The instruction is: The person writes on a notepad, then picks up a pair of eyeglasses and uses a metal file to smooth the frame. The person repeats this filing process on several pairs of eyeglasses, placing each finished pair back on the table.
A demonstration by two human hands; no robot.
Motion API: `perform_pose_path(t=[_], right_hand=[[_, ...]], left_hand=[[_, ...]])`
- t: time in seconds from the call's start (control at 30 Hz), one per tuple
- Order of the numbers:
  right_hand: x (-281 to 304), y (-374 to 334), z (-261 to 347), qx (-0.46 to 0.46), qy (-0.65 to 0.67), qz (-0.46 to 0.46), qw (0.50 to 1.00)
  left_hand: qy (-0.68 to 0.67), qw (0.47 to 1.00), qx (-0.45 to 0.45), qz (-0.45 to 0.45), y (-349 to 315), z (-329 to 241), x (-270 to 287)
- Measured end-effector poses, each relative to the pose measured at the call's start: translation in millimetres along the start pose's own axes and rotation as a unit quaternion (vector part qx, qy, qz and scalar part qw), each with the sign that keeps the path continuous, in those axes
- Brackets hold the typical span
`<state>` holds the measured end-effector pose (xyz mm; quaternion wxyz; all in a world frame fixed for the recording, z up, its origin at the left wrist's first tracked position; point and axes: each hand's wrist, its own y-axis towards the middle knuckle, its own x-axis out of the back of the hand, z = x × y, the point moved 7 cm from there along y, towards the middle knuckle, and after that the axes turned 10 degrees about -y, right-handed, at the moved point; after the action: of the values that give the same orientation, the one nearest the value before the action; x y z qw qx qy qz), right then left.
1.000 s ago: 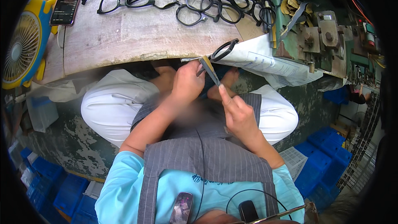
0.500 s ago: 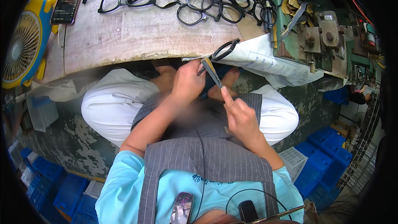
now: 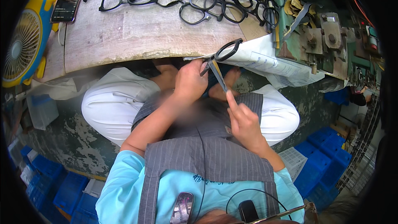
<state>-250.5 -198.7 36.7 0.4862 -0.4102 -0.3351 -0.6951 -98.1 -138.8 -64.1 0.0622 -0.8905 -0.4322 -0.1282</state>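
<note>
My left hand [image 3: 190,81] is closed around one side of a black eyeglass frame [image 3: 239,43], just off the table's front edge. One rim of the frame sticks out to the right, tilted up. A flat file [image 3: 219,76], grey with a tan face, rests against the frame beside my left fingers. Its near end is in my closed right hand [image 3: 245,122], the index finger stretched along it. The exact spot where file and frame meet is hard to make out.
Many black eyeglass frames [image 3: 195,13] lie heaped across the back of the worn table [image 3: 124,37]. A phone [image 3: 68,0] and a yellow-blue fan [image 3: 23,43] stand at left. White sheeting [image 3: 263,58] hangs over the edge near green machinery [image 3: 329,37]. Blue crates [image 3: 323,157] sit on the floor.
The file and my right hand have shifted slightly right and toward me. The frame in my left hand has moved very little, a touch to the right.
</note>
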Motion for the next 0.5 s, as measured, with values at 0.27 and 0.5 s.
perform_pose_path(t=[0.27,0.5], right_hand=[[-16,-6,-11,-0.017,-0.044,0.034,0.998],[-13,-2,-6,0.007,-0.053,0.022,0.998]], left_hand=[[0.029,0.999,-0.017,-0.01,-1,-3,-1],[0.045,0.999,-0.015,-0.007,-2,-3,1]])
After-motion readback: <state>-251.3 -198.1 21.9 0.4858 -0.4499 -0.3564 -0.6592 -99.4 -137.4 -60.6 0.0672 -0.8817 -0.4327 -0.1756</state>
